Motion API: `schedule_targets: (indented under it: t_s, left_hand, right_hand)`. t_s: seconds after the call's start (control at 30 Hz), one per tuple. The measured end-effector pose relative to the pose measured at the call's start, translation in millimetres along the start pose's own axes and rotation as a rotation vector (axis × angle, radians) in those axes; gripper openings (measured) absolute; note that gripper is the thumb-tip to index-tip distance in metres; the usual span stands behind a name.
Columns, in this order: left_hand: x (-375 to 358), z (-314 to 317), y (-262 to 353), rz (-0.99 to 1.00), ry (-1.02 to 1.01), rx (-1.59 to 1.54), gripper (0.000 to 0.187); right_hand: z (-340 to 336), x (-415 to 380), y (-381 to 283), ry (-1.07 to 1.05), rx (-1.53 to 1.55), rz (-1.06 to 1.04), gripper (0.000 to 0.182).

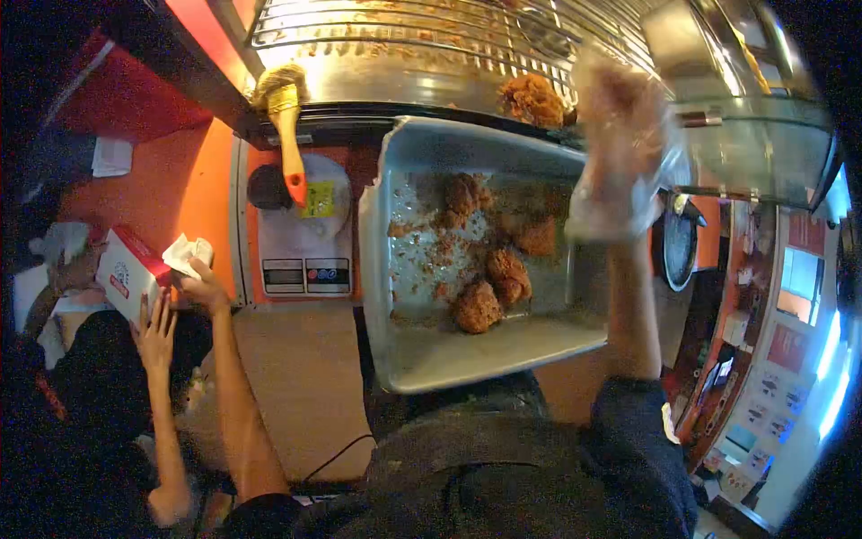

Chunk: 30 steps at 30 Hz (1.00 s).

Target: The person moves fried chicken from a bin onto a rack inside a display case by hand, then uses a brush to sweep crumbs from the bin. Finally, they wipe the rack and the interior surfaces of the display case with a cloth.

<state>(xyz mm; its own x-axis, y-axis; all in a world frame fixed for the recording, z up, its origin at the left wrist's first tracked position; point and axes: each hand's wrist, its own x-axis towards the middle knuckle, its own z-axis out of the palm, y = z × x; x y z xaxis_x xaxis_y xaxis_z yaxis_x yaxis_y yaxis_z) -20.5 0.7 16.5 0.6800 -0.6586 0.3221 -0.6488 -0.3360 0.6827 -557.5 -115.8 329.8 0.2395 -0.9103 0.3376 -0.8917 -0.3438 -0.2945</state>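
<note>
Fried chicken piece lies before the wire rack, just left of the gloved right hand, the nearer one; its blurred fingers' state cannot be told. Left hand grips white paper.

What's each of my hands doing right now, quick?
Left hand: closed on crumpled white tissue.
Right hand: inside clear plastic, blurred; can't tell if open or closed.

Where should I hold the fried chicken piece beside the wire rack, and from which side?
Likely around the bulky middle of the fried chicken piece, coming from the right, where the plastic-covered right hand is. It's a rough, chunky lump with no slim end showing, so a wrap-around hold should suit; the wire rack lies behind.
</note>
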Motion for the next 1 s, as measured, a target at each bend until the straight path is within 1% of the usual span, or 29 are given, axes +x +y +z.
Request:
schedule_targets:
  t_s: [0.07,0.13,0.17,0.2,0.27,0.37,0.47,0.57,0.63,0.7,0.73,0.8,0.87,0.9,0.93,1.0]
  left_hand:
    - [2,4,-8,0.045,0.017,0.006,0.037]
    - [4,6,-16,0.072,0.03,0.024,0.036]
    - [6,7,-19,0.089,0.035,0.022,0.036]
    - [8,8,-21,0.108,0.043,0.022,0.036]
    - [8,9,-30,0.123,0.053,0.037,0.036]
    - [10,10,-40,0.087,0.046,0.156,0.037]
    - [12,7,-37,0.082,0.012,0.169,0.039]
    - [8,5,-17,0.046,0.003,0.099,0.04]
    - [5,2,-10,0.018,0.0,0.056,0.041]
    - [2,2,-4,0.047,0.059,0.036,0.04]
    - [2,5,-7,0.063,0.092,0.021,0.04]
    - [4,8,-25,0.086,0.042,0.056,0.04]
    - [7,12,-33,0.108,0.025,0.038,0.039]
    - [7,12,-32,0.12,0.027,0.006,0.039]
    - [6,10,-30,0.132,0.026,-0.024,0.039]
    - [2,3,-6,0.1,0.041,-0.057,0.038]
  right_hand:
    - [2,-64,-1,-0.226,-0.038,0.091,0.057]
    - [8,-117,0,-0.517,-0.083,0.144,0.057]
    - [12,-136,1,-0.663,-0.077,0.108,0.057]
    - [16,-150,2,-0.789,-0.041,0.03,0.057]
    - [26,-168,1,-0.956,0.107,-0.198,0.065]
    - [58,-196,-5,-1.037,-0.048,-0.438,0.059]
    - [100,-229,22,-0.665,-0.062,-0.675,0.056]
    - [128,-241,18,-0.994,-0.105,-0.434,0.061]
    - [129,-224,2,-1.062,-0.037,-0.183,0.064]
    - [128,-219,-5,-0.974,-0.046,-0.147,0.067]
    - [125,-228,-12,-0.853,-0.084,-0.236,0.068]
    - [127,-231,-19,-0.799,-0.158,-0.259,0.07]
    - [125,-208,-40,-0.942,-0.226,-0.129,0.071]
    - [110,-193,-51,-0.9,-0.245,-0.112,0.044]
    - [97,-181,-56,-0.925,-0.142,-0.023,0.055]
    - [75,-170,-54,-0.979,0.066,0.16,0.078]
